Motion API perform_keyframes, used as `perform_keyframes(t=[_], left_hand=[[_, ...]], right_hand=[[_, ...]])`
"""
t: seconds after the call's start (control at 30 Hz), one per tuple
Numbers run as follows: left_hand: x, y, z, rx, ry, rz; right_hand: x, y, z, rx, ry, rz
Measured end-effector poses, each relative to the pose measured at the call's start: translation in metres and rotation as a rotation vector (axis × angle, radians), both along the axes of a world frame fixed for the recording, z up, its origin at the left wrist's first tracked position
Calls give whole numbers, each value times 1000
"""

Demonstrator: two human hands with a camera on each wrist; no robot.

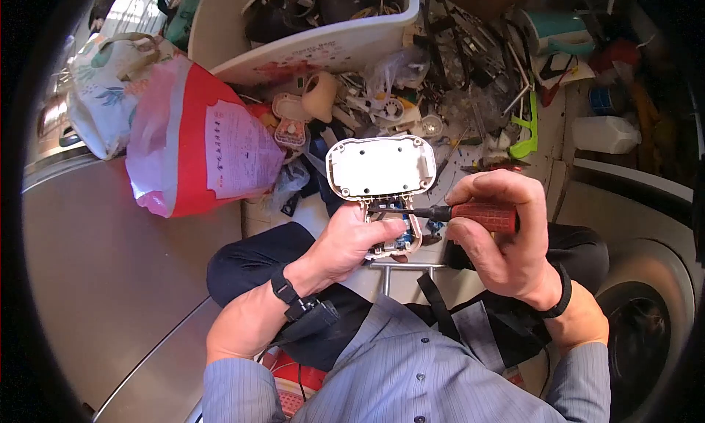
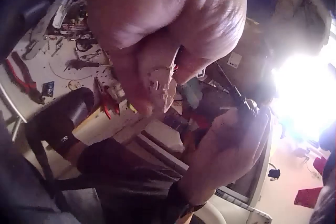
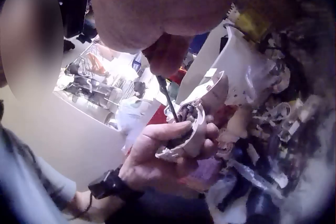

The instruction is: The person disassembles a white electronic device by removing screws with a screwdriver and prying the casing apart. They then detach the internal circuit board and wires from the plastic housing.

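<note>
My left hand [image 1: 339, 239] grips an opened white plastic casing [image 1: 380, 156], with the thumb laid over its lower half. Inside that half sits a blue circuit board [image 1: 402, 239], partly hidden by the thumb. The wide oval half stands above it, screw holes at its corners. In my right hand [image 1: 530, 236] is a screwdriver [image 1: 490, 217] with a red handle, held between fingers and thumb. Its dark shaft [image 3: 168, 98] runs into the lower half of the casing in the right wrist view, tip close to the left thumb.
Behind the casing lies a heap of loose plastic parts [image 1: 393, 109]. A white tub [image 1: 308, 48] of dark items stands at the back, beside a red and pink bag [image 1: 209, 140]. Red-handled pliers [image 2: 22, 79] and a bright green piece [image 1: 524, 129] lie on the floor.
</note>
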State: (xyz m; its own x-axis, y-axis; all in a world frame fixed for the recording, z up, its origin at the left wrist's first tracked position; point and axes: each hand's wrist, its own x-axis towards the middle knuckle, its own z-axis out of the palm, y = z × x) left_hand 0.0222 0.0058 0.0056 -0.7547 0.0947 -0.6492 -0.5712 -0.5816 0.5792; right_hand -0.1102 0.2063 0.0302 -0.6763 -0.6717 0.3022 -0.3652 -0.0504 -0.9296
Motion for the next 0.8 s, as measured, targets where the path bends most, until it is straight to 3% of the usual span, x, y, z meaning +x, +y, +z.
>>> perform_keyframes(t=[0.3, 0.37, 0.47, 0.8], left_hand=[[14, 9, -11, 147, -80, -7], [16, 7, -13, 171, -68, -6], [21, 7, -17, 247, -87, -83], [23, 14, -19, 338, -149, -91]], right_hand=[[-14, 4, 3, -29, -167, 43], [-12, 3, 6, -19, -419, 3], [-13, 4, 3, -16, -554, -36], [-14, 8, -5, 4, -560, -58]])
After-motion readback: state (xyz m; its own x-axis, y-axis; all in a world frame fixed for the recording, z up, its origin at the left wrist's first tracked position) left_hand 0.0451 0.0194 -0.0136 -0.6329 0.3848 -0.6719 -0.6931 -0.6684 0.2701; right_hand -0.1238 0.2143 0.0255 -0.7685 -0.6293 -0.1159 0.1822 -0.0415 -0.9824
